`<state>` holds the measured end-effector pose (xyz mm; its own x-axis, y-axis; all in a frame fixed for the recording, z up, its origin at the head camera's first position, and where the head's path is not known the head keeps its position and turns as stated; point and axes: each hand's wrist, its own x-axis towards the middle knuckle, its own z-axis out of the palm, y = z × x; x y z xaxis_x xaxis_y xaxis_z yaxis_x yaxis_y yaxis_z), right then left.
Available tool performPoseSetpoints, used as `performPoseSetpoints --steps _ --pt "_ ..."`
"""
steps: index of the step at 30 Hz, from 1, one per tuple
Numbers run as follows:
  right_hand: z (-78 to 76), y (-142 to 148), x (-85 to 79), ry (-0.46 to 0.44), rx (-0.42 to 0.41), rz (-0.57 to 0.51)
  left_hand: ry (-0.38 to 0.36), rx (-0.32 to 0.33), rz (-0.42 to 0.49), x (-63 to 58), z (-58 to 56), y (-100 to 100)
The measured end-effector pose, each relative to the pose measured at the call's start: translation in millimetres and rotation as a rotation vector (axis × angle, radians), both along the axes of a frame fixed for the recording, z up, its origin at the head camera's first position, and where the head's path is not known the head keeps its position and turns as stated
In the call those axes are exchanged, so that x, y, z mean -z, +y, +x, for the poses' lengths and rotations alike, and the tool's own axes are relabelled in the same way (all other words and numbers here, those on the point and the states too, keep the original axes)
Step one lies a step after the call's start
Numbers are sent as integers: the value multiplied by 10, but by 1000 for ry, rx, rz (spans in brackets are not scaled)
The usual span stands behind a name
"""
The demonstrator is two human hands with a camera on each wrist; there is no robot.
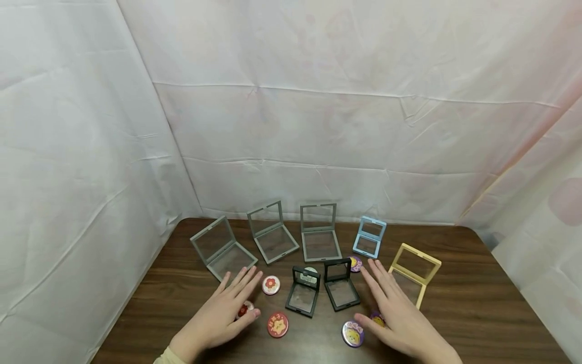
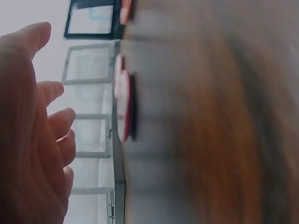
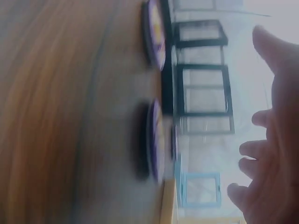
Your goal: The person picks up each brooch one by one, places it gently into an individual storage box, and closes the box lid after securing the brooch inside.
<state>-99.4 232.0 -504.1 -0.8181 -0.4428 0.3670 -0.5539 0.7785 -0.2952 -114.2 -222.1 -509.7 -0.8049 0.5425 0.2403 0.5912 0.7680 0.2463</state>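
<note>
My left hand (image 1: pixel 225 316) is spread, fingers extended and palm down, over the left part of the table. Partly covered by it is a white round badge with a red flower (image 1: pixel 244 309); a similar flower badge (image 1: pixel 271 285) and a red star badge (image 1: pixel 278 324) lie beside it. On the other side my right hand (image 1: pixel 400 321) is also spread, holding nothing, with a purple bear badge (image 1: pixel 352 333) near its thumb. Another purple badge (image 1: pixel 378 318) is half hidden by that hand. Both wrist views show the hands raised above the wood, fingers loosely extended.
Hinged clear-window frames stand folded ajar: grey ones (image 1: pixel 320 245) at the back, a blue one (image 1: pixel 369 237), a yellow one (image 1: pixel 418 268) and two black ones (image 1: pixel 302 298). A third purple badge (image 1: pixel 355 264) and a pale badge (image 1: pixel 309 273) sit behind the black frames. White cloth (image 1: pixel 291 126) hangs behind the table.
</note>
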Motion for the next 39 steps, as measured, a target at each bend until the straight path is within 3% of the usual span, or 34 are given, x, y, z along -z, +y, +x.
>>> performPoseSetpoints --steps 8,12,19,24,31,35,39 --pt "-66 -397 62 -101 10 -107 -50 -11 222 32 -10 -25" --pt "-117 -557 113 -79 5 -159 -37 -4 280 63 -7 -25" --pt "-200 -855 119 28 10 -279 62 8 301 115 16 -46" --pt "-264 -1013 95 -4 67 -393 125 -21 326 149 21 -53" --pt "-341 -1098 98 -137 142 -516 73 -71 287 193 18 -62" --pt "-354 -1137 128 -179 129 -532 29 -92 291 206 25 -90" --pt "-358 -1151 175 -210 160 -526 -2 -69 324 256 -2 -118"
